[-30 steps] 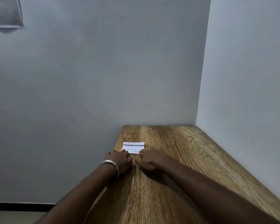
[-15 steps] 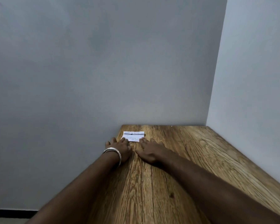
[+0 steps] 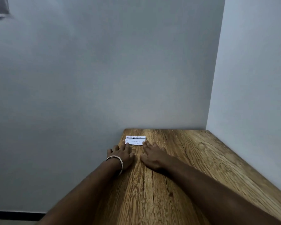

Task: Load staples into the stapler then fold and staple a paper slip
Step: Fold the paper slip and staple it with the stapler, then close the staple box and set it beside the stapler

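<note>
Fingers of the left hand lie straight and slightly spread, flat on a wooden counter, their tips touching the near left corner of a white paper slip. Those of the right hand are also straight and a little apart, palm down, with the tips at the slip's near right corner. Neither hand grips anything. A metal bangle circles the left wrist. Lying close to the counter's far left corner, near the far edge, the slip carries printed text too small to read, and a folded strip runs along its far side. Both bare forearms reach forward from the near edge. Grey walls meet behind the counter's far right corner.
</note>
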Demonstrator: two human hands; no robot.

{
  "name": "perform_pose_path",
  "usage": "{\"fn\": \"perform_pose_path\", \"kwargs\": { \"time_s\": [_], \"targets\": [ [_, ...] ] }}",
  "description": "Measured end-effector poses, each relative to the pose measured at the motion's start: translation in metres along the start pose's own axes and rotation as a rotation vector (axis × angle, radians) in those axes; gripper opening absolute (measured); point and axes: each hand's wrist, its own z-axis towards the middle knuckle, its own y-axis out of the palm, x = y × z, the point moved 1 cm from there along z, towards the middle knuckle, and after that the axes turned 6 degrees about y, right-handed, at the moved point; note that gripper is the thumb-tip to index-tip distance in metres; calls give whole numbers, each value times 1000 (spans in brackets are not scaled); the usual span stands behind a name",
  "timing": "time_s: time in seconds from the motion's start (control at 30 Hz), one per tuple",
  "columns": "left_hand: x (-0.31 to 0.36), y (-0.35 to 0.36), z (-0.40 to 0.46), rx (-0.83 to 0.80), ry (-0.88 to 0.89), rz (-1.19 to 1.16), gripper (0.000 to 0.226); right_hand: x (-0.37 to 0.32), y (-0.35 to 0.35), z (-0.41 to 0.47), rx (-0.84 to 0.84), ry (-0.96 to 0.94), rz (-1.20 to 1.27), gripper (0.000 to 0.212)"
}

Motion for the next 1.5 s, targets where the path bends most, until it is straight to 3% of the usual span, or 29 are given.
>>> {"fn": "perform_pose_path", "kwargs": {
  "time_s": [0.7,0.87,1.03,1.17,1.4,1.5],
  "targets": [
    [50,-16,-215,-82,54,31,71,-14,-16,-208,-105,47,-104,71],
    [64,-28,-266,-71,92,36,64,-30,-26,-252,47,13,-115,28],
    [78,-33,-313,79,162,4,41,-49,-21,-299,234,-100,-80,16],
    [84,-27,-331,193,193,-38,34,-55,-4,-316,329,-109,-45,15],
    [84,-26,-330,251,229,-133,30,-42,-13,-313,286,-132,175,24],
    [96,-25,-328,283,300,-251,32,-21,-31,-314,340,-108,290,26]
  ]
}}
